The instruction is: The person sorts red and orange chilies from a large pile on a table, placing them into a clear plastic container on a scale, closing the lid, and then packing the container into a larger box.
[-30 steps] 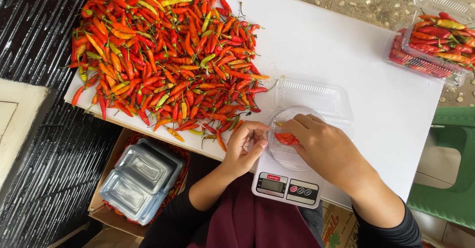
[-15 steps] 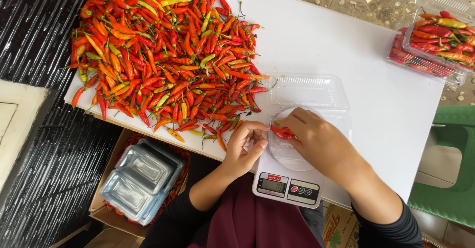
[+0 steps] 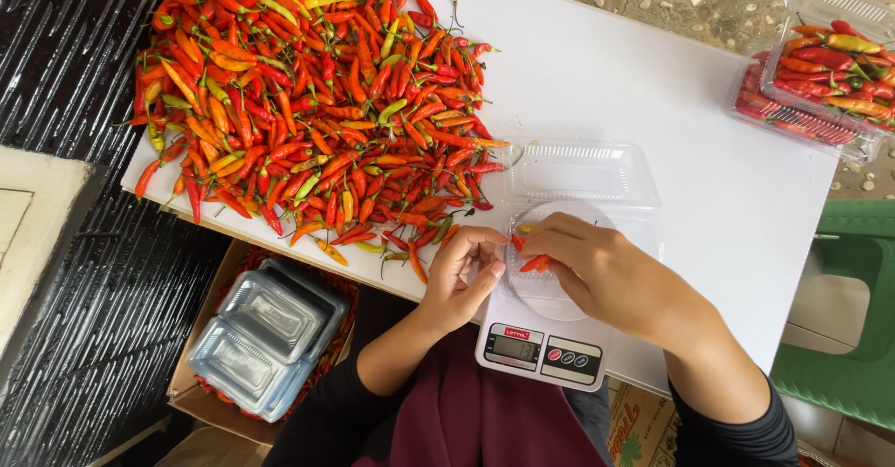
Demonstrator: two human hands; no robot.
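Head view: right hand (image 3: 606, 271) pinches a chilli (image 3: 534, 263) over the scale (image 3: 545, 341); left hand (image 3: 463, 276) curled, empty, at table edge (image 3: 280, 234).

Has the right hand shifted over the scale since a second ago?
No. The right hand stays over the clear tray on the scale, holding chilies.

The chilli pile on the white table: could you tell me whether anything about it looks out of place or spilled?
Mostly no. The chilli pile is loose but on the table; a few chillies at its near edge reach or slightly overhang the rim. Both hands, left hand and right hand, are at the clear tray on the scale.
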